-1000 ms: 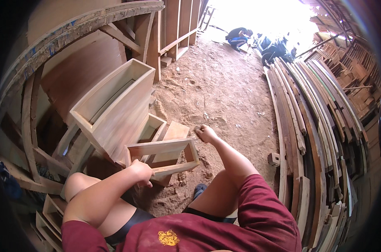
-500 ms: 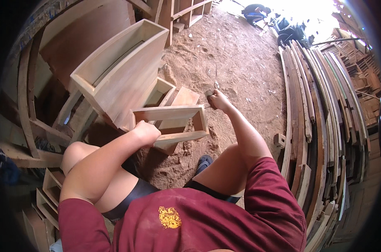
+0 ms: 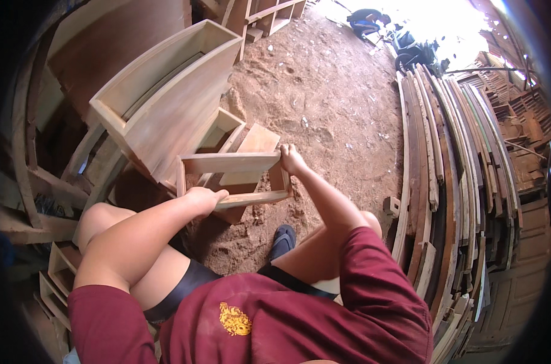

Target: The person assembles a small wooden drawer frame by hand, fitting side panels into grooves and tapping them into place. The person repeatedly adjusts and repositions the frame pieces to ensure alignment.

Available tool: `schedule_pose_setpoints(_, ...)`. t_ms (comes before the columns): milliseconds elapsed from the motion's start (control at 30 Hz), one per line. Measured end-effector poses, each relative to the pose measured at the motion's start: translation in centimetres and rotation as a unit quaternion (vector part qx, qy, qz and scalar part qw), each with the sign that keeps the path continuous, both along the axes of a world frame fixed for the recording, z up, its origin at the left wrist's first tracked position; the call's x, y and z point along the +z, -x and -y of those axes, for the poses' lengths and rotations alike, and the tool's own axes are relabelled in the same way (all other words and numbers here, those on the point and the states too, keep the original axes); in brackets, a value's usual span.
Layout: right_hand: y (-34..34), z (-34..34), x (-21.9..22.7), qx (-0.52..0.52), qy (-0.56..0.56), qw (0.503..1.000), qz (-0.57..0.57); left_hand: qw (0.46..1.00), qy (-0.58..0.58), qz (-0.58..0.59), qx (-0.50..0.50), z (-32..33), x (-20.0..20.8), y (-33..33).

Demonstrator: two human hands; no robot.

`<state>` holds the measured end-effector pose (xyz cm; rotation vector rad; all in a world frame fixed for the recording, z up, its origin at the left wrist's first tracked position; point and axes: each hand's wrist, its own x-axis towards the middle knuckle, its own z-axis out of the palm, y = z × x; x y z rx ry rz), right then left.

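Observation:
An open rectangular wooden frame [image 3: 230, 162], like a drawer box with no bottom, lies tilted in front of my knees. My left hand [image 3: 204, 201] is closed over its near rail, toward the left end, thumb along the wood. At the far right corner of the frame, my right hand [image 3: 292, 160] presses against the end piece with fingers curled. Whatever is in its fingers is mostly hidden. Under the frame are a smaller wooden box [image 3: 227, 128] and a flat board [image 3: 260, 139]. A tall, deep wooden box [image 3: 172, 103] stands just beyond on the left.
Stacked long planks [image 3: 436, 170] run along the right side, with a small wooden block [image 3: 391, 207] beside them. Sandy ground [image 3: 324, 91] stretches ahead. Wooden furniture frames [image 3: 30, 151] crowd the left. A motorbike [image 3: 415, 51] and a crouching person [image 3: 368, 23] are far off.
My right hand has come in from beyond the frame, where it held a small greyish-brown piece, to the frame's right corner. My left hand stays on the near rail.

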<state>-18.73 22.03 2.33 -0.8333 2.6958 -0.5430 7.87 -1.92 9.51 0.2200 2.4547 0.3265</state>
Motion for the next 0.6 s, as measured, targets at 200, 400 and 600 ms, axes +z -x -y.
schedule_pose_setpoints(200,-4.9,1.1,2.4,-0.109,-0.024,0.988,0.111,0.999,0.026,-0.031,-0.017,0.8,0.2,-1.1)
schedule_pose_setpoints(400,-1.8,1.5,2.0,-0.175,0.034,0.98,0.092,0.996,0.01,-0.088,-0.02,-0.3,0.4,-0.5)
schedule_pose_setpoints(600,-6.2,0.5,3.1,-0.143,0.019,0.983,0.11,0.997,0.024,-0.066,0.034,-0.2,-0.4,-1.8)
